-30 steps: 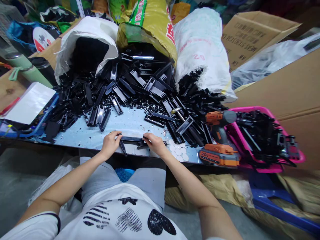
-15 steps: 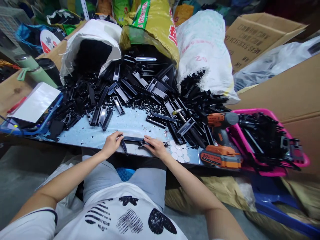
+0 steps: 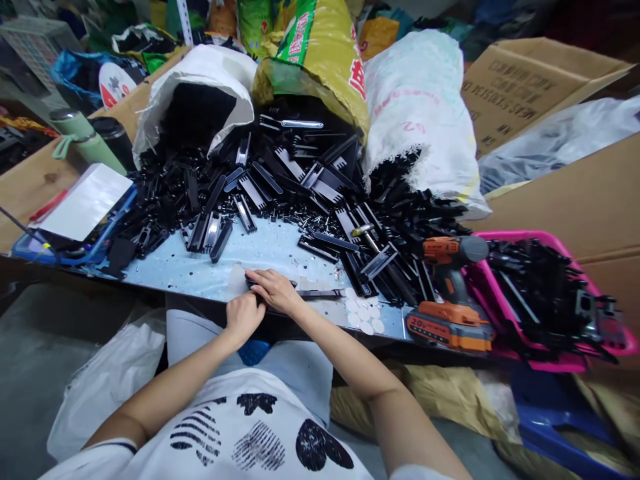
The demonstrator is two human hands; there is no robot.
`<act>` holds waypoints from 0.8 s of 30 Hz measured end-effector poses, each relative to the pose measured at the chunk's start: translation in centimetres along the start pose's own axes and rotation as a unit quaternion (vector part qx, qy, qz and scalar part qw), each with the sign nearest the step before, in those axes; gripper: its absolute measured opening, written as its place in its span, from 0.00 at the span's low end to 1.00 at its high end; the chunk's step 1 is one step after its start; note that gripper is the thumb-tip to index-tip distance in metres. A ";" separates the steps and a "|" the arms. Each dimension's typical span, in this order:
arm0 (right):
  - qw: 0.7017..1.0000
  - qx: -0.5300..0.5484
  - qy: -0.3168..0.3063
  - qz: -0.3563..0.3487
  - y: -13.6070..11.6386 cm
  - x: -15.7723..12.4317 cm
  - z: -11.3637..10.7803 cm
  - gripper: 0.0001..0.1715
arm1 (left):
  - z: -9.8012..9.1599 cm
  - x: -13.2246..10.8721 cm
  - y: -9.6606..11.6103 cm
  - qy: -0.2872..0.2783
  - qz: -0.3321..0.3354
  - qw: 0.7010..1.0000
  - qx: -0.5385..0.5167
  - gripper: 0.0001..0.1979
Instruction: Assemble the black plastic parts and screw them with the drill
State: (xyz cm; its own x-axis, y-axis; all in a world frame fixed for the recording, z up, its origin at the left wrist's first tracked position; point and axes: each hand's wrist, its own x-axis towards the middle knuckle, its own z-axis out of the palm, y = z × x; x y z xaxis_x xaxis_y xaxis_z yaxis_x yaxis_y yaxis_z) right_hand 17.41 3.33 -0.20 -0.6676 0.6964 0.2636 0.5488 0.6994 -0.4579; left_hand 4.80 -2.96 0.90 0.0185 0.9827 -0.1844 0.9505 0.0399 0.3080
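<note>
At the bench's front edge, my left hand (image 3: 244,316) is closed in a fist-like grip at the near end of a black plastic part (image 3: 250,281), most of it hidden under my fingers. My right hand (image 3: 274,291) lies across the same part from above, its fingers bent over it and touching the left. Beside my right wrist a long narrow black piece (image 3: 320,293) rests flat on the bench. White round stickers or discs (image 3: 364,312) lie in a cluster to the right of that piece.
Heaped black plastic parts (image 3: 250,190) spill from white and yellow sacks (image 3: 325,73) behind the blue-white bench top (image 3: 270,250). An orange cordless drill (image 3: 450,320) stands at right, next to a pink basket (image 3: 555,363) of parts. A blue tray (image 3: 95,253) sits at left.
My hands, apart at the two ends of a long black bar before, have come together further left over a black part. The view has shifted slightly.
</note>
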 end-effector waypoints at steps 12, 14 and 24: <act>0.995 -0.095 -0.038 0.005 -0.2 -2.5 -0.9 0.29 | 0.4 1.0 -2.1 0.046 0.091 0.994 -0.031 0.15; 0.993 -0.113 0.021 0.035 0.8 -5.1 -2.3 0.29 | -0.1 1.6 -2.4 0.080 0.200 0.975 -0.048 0.14; 0.971 -0.208 0.048 0.110 3.6 -11.2 -6.3 0.33 | -2.0 6.6 0.6 -0.020 0.415 0.909 0.035 0.23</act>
State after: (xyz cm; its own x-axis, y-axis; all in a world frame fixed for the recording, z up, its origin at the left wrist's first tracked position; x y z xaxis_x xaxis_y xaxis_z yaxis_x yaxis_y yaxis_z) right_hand 30.07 -0.91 0.56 -0.4716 0.8343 0.2855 0.8420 0.5223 -0.1354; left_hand 4.82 3.88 1.77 0.7484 0.6613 0.0504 0.6210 -0.7254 0.2970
